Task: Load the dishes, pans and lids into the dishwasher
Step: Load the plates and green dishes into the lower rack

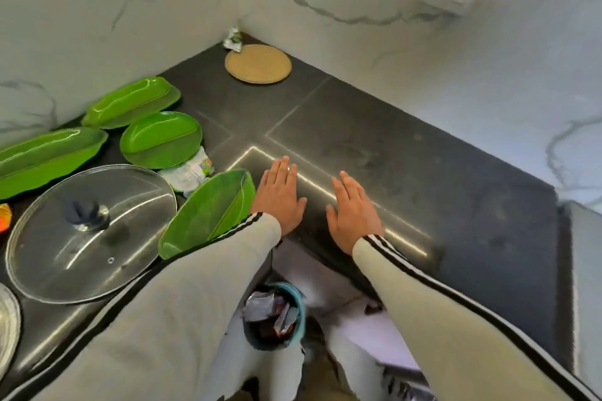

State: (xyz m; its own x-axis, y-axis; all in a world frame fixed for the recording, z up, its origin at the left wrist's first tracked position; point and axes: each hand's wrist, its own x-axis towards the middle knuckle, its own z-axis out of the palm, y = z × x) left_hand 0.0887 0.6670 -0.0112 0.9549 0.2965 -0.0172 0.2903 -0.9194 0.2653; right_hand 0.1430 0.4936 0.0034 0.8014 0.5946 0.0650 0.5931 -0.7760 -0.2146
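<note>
2 flat hands, left hand and right hand, rest on dark counter.

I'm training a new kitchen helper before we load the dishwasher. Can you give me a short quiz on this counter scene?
1. True or false: the left hand and the right hand both rest flat on the counter, holding nothing.
2. What lies in the far corner? A a round mat; B a pan; C a cup.
3. Which dish lies nearest the left hand?
Key: 1 true; 2 A; 3 the green plate beside it.
</note>
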